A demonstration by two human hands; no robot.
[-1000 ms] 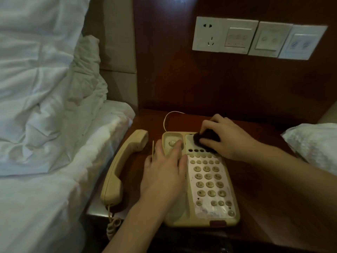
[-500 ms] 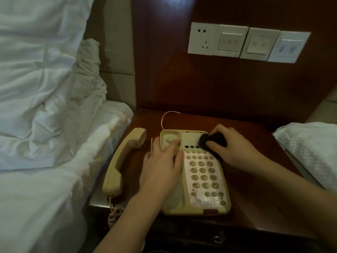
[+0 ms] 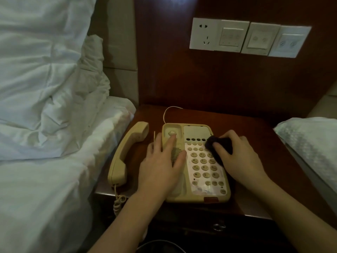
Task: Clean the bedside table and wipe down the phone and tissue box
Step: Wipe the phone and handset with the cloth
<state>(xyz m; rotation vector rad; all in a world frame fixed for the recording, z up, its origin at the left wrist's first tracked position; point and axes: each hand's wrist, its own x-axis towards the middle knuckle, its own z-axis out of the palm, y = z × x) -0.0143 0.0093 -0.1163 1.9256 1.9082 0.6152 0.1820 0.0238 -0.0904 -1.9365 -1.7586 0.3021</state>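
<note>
A cream phone [image 3: 197, 161] sits on the dark wooden bedside table [image 3: 255, 179], its handset [image 3: 127, 152] off the cradle and lying just to its left, near the bed [image 3: 45, 125]. The right hand [image 3: 237, 161] curls its fingers round a dark cloth [image 3: 218, 145] and presses it onto the upper right of the keypad. The left hand [image 3: 162, 165] lies flat with straight fingers on the cradle, steadying the base. The step in hand appears to be wiping the phone. The next stroke likely needs light pressure across the remaining keys. No tissue box is in view.
</note>
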